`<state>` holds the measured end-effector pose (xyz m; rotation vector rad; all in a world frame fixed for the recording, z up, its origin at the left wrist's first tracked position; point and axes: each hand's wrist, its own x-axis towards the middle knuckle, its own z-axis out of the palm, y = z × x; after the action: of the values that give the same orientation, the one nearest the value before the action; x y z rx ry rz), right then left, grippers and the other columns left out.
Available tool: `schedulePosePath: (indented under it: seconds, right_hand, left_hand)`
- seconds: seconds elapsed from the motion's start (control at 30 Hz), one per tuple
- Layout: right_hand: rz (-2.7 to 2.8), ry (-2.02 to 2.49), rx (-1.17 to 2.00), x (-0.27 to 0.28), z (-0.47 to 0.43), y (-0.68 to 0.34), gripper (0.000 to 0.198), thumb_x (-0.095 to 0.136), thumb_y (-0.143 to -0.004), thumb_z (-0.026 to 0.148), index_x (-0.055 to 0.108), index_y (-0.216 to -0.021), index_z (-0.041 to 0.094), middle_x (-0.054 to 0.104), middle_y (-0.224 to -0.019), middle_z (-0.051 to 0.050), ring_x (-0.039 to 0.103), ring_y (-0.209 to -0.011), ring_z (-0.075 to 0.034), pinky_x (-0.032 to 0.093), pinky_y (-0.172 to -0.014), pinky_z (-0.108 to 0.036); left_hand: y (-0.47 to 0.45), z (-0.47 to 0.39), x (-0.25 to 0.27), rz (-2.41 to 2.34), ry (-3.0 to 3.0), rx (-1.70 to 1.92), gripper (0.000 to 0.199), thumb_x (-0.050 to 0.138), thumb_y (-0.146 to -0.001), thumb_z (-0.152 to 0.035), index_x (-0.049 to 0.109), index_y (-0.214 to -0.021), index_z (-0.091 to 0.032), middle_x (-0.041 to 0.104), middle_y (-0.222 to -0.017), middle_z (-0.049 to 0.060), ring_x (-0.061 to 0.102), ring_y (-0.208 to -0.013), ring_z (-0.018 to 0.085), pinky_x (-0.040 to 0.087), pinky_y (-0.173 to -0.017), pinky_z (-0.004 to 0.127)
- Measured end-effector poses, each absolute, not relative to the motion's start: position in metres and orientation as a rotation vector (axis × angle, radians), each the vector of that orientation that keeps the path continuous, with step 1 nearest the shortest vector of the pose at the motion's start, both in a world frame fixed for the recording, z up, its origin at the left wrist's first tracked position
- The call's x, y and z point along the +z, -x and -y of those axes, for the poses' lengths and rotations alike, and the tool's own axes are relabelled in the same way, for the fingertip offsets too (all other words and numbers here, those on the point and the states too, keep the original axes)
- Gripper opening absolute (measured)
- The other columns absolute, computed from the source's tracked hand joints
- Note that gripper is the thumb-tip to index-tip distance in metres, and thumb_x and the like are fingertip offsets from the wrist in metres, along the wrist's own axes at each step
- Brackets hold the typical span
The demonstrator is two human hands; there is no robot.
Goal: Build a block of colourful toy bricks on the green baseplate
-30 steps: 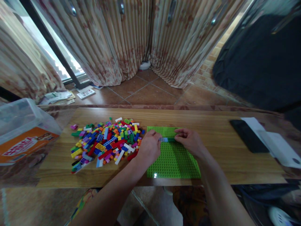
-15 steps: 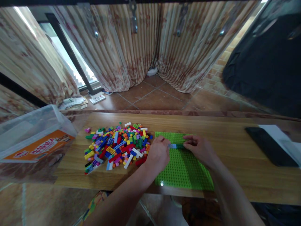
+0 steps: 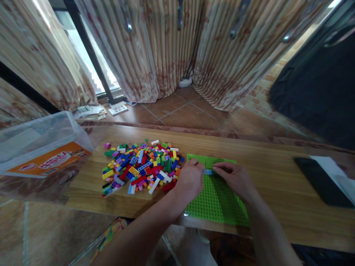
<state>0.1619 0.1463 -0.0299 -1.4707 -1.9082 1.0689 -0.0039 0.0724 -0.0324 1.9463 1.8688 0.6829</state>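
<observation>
Well, a table [image 3: 271, 177] bearing the baseplate [image 3: 212, 201] faces apparently floral curtains [image 3: 166, 62].

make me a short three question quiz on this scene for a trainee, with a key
1. True or false: the brick pile lies left of the green baseplate.
2. What colour is the small piece showing between the left hand and the right hand? a) red b) light blue c) yellow
3. Fill in: the label on the clear box is mainly ____.

Key: 1 true; 2 b; 3 orange
</observation>
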Motion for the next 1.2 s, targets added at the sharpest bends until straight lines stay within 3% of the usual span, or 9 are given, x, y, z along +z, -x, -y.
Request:
schedulePosePath:
  seconds: [0.27,0.6,1.2]
  right_hand:
    - [1.995,1.434,0.979,-0.036,-0.145,-0.162,0.019,0.069,-0.072,0.042,0.077,-0.073,0.025,0.071,-0.082,-0.004,0.064,-0.079,-0.020,0.049,-0.071,-0.032]
    - [2.113,1.432,0.843,-0.042,-0.145,-0.165,0.024,0.062,-0.080,0.043,0.076,-0.079,0.025,0.072,-0.088,-0.005,0.065,-0.084,-0.021,0.048,-0.076,-0.034]
    - [2.112,1.603,0.431,-0.037,-0.147,-0.158,0.028,0.055,-0.085,0.043,0.074,-0.085,0.023,0.073,-0.087,-0.008,0.064,-0.070,-0.023,0.046,-0.066,-0.035]
  left_hand:
    - [0.002,-0.072,-0.035,-1.883,-1.928,0.682,0.016,0.048,-0.085,-0.010,0.062,-0.087,-0.017,0.059,-0.093,0.008,0.055,-0.090,0.022,0.050,-0.083,0.035]
    - [-0.003,-0.073,-0.036,-1.903,-1.936,0.717,0.015,0.049,-0.084,-0.010,0.063,-0.089,-0.016,0.059,-0.098,0.010,0.055,-0.094,0.023,0.051,-0.086,0.037]
    - [-0.004,-0.071,-0.027,-1.881,-1.901,0.692,0.015,0.051,-0.087,-0.016,0.064,-0.092,-0.014,0.062,-0.096,0.010,0.059,-0.094,0.024,0.053,-0.087,0.037]
